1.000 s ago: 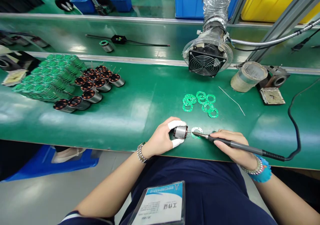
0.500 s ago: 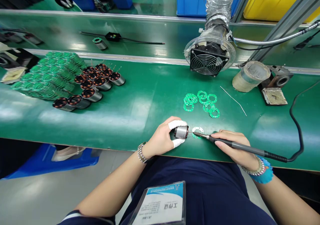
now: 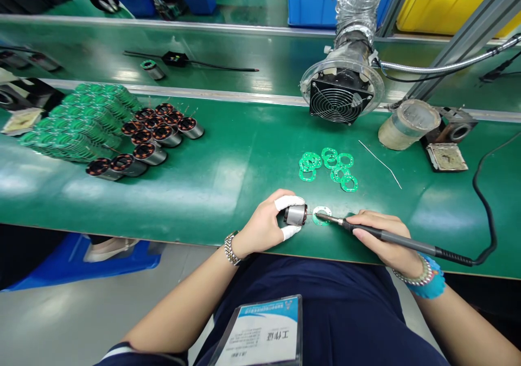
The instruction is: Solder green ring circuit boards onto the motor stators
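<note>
While a small metal motor (image 3: 295,214) is gripped on its side between the thumb and forefinger of the left hand (image 3: 266,226), both tipped with white finger covers, a soldering iron (image 3: 391,238) is clasped like a pen in the right hand (image 3: 385,241). Both hands are rested on the green bench (image 3: 228,165) close to its near edge, about midway along it. The iron's tip is laid on a green ring-shaped circuit board (image 3: 321,215), which lies flat just beside the motor's open end. A black cord (image 3: 486,203) is seen running from the iron's handle towards the right edge.

Further back from the hands, a loose cluster of green rings (image 3: 328,169) is spread on the bench, with a thin wire (image 3: 380,163) to its right. Near the left edge, a group of motors (image 3: 150,135) with copper windings is set beside stacked green boards (image 3: 81,121). At the far edge, a fume fan (image 3: 341,95) on a silver hose is mounted, and a tape roll (image 3: 408,122) and a sponge tray (image 3: 446,157) are placed towards the far right corner.
</note>
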`<action>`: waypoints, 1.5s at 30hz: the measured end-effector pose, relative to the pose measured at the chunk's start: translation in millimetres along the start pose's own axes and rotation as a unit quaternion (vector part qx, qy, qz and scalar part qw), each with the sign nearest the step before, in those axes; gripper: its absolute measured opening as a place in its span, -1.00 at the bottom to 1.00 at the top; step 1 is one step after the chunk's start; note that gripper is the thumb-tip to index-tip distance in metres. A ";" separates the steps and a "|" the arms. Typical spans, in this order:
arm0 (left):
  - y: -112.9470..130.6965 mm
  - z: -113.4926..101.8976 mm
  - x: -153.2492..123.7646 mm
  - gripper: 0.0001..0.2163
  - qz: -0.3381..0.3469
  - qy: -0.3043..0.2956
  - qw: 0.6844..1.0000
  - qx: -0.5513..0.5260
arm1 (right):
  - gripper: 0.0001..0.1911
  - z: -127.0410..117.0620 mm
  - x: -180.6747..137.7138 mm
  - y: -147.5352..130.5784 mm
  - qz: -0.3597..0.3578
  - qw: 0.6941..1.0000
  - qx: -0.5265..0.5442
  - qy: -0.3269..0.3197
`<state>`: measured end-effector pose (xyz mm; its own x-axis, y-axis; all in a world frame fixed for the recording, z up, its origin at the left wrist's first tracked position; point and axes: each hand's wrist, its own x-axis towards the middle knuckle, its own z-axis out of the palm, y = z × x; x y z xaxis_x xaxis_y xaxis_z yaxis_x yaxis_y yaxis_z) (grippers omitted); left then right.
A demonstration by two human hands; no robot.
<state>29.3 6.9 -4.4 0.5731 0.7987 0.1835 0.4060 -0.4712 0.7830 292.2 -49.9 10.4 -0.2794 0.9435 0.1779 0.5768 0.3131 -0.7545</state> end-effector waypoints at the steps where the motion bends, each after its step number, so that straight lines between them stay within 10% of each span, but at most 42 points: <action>1: 0.0 0.0 0.1 -0.64 0.001 0.000 1.000 0.000 | -0.82 -0.5 -0.5 0.7 -0.003 1.000 0.000 0.006; 17: -0.9 0.1 -0.8 -0.63 -0.020 -0.007 1.000 -0.008 | -0.76 7.3 -3.9 4.9 -0.030 0.996 0.004 0.083; 26: 4.6 5.3 -8.1 -0.56 -0.079 0.010 0.985 -0.156 | -0.62 19.4 6.3 1.3 -0.191 0.978 -0.066 0.043; 31: 16.5 14.8 -14.1 -0.58 -0.068 -0.003 0.994 -0.088 | -0.69 27.0 12.0 -15.6 -0.071 0.987 -0.020 0.141; 36: 19.9 20.4 -19.2 -0.58 -0.065 0.041 0.994 0.082 | -0.70 38.1 18.2 -37.9 0.093 0.958 0.247 0.113; 41: 19.8 14.5 -21.7 -0.34 -0.059 -0.009 0.996 0.060 | -0.56 33.1 22.9 -42.7 0.080 0.898 0.433 0.019; 45: 19.5 16.7 -20.5 -0.51 -0.076 0.031 0.994 0.069 | -0.57 33.6 24.5 -35.9 0.075 0.902 0.425 0.007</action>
<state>37.3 -24.9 -2.8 0.4545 0.8842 0.1080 0.5809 -0.3861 0.7166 238.8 -41.6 20.7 -0.2332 0.9717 0.0373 -0.1914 -0.0083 -0.9815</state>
